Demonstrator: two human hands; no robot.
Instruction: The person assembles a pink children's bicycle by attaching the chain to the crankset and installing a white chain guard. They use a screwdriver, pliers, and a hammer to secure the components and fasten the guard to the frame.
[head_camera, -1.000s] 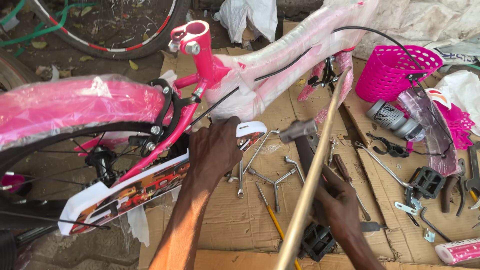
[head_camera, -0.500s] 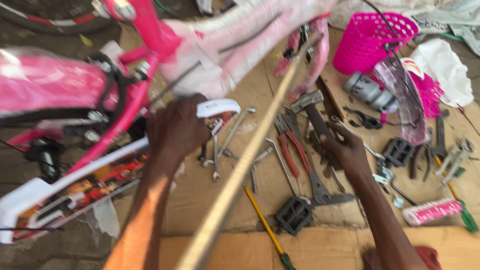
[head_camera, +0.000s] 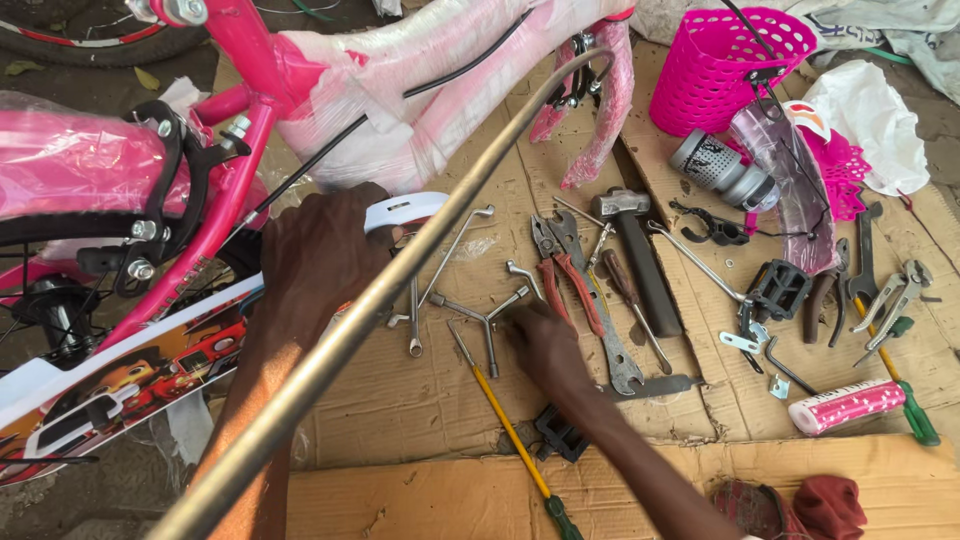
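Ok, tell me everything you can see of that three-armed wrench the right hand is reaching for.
The Y-shaped wrench is bare grey metal, three slim arms meeting at a hub, each ending in a small socket head. It lies flat on the cardboard, one arm pointing toward the person, the others splayed left and right. The right hand rests at the tip of its right arm, fingers seemingly touching it. A yellow-shafted screwdriver lies close beside its lower arm.
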